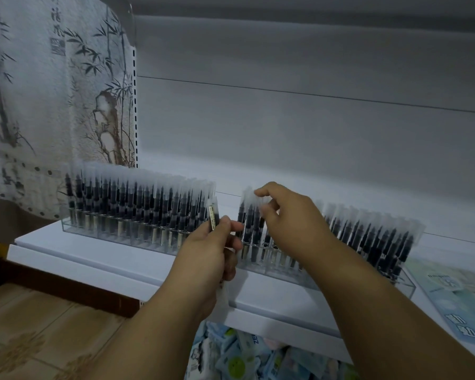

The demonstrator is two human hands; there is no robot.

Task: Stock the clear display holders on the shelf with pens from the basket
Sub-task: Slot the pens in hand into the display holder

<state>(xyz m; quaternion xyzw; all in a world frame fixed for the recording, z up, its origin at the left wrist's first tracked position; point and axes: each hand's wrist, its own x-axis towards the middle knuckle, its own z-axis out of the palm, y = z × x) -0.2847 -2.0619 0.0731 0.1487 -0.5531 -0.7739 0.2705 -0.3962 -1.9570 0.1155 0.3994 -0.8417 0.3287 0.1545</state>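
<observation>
A pen (213, 217) with a frosted cap and a label strip is gripped upright in the left hand (211, 259), fingers curled round its barrel; whether more than 1 pen is held there cannot be told. The right hand (288, 218) is raised over the left end of the right display holder (340, 281), its thumb and fingers pinching the frosted caps of the pens (251, 215) standing there.

The likeliest trouble is judged to be a knock-on tilt: the pens stand closely packed, and if the pinched caps are pushed sideways, neighbours could be leaned over or lifted out of their slots. A cap could also be pulled off if only the cap is tugged. The held pen could be slipped into an already occupied slot, since free slots are hidden by the hands.

2 clear holders are set on the white shelf (99, 259). The left display holder (115, 237) is seen filled along its whole length with dark pens. The right one is also densely stocked. The basket cannot be identified; packets (247, 355) are seen below the shelf.
</observation>
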